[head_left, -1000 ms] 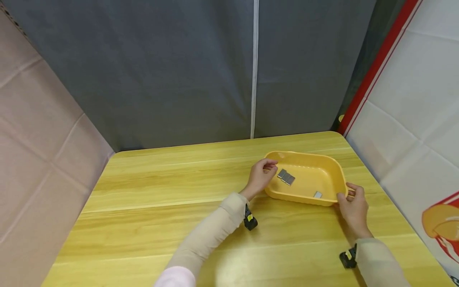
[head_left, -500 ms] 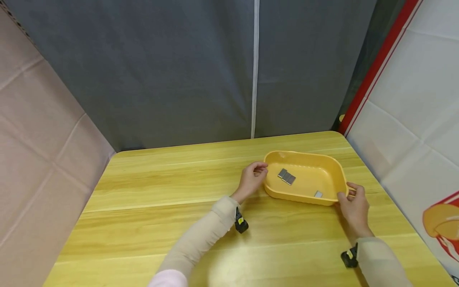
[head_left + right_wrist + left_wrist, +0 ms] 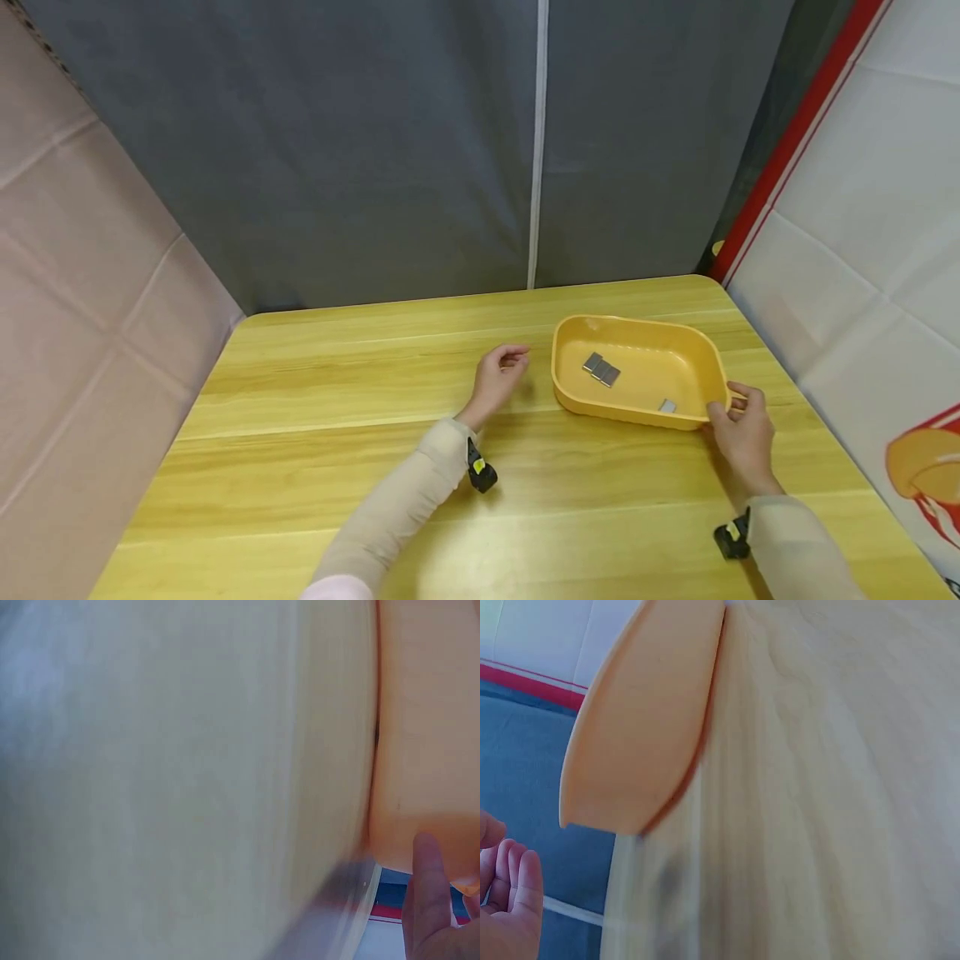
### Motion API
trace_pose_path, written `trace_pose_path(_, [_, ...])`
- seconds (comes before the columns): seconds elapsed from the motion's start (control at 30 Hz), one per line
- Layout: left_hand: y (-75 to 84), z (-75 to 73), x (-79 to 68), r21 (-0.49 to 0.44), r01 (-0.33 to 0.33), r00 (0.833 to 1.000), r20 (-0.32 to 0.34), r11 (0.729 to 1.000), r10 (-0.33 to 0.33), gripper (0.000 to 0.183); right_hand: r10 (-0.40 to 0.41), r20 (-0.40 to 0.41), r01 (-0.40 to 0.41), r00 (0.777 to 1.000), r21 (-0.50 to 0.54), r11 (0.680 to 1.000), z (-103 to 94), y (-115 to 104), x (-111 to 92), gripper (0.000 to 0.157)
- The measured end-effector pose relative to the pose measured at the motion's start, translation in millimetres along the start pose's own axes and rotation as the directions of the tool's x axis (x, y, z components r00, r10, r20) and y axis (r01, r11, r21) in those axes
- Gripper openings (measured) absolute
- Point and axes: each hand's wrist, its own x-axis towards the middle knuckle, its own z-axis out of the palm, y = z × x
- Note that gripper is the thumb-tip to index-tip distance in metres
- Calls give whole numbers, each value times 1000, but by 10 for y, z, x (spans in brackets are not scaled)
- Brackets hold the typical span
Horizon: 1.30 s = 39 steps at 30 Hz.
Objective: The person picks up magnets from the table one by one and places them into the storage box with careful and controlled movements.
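A yellow plastic basin (image 3: 630, 414) stands at the right of the wooden table. Its inside holds a few small grey metallic rectangular pieces (image 3: 602, 370) lying edge to edge, with a single lighter piece (image 3: 667, 406) near the front wall. My right hand (image 3: 742, 429) grips the basin's right front corner, thumb against the outer wall (image 3: 431, 750) in the right wrist view. Left of the basin, my left hand (image 3: 498, 379) hovers with loosely bent fingers and nothing in them. In the left wrist view a gap separates that hand (image 3: 510, 907) from the basin's end wall (image 3: 645, 727).
The wooden tabletop (image 3: 337, 400) extends to the left and in front of the basin. Behind it hangs a dark grey curtain (image 3: 375, 167). Pale fabric panels (image 3: 97, 292) bound the left, and a white panel with red trim (image 3: 862, 208) bounds the right.
My left hand has let go of the basin's left rim and moved away to the left. My right hand keeps its grip, and the basin stays in place.
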Motion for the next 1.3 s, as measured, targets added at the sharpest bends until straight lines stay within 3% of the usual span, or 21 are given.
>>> trace_pose_path(0.2, [-76, -65, -50, -9, 28, 999, -40, 1000, -29, 19, 10, 14, -10, 1000, 13, 1000, -12, -8, 17, 45])
trace_pose_path(0.47, [-532, -86, -21, 16, 74, 996, -44, 997, -73, 23, 68, 33, -70, 997, 56, 996, -51, 29, 22, 47])
trace_pose_path(0.73, [-649, -136, -88, 6, 137, 989, -59, 991, -136, 25, 118, 146, -150, 982, 239, 959, -117, 51, 63, 42])
trace_pose_path(0.9, [-657, -154, -130, 13, 144, 989, -47, 990, -143, 24, 74, 191, -123, 979, 259, 958, -183, 90, 52, 41])
trace_pose_path(1.07, [-392, -166, -251, -23, 138, 990, -40, 990, -139, 22, 30, 202, -73, 979, 210, 975, -288, 89, 62, 43])
trace_pose_path(1.17, [-280, -191, -315, -39, 144, 988, -57, 989, -146, 21, 28, 195, -72, 980, 220, 973, -349, 75, 59, 36])
trace_pose_path(1.3, [-264, -246, -340, -44, 147, 985, -86, 988, -151, 20, 59, 101, -82, 993, 239, 968, -408, 44, 42, 18])
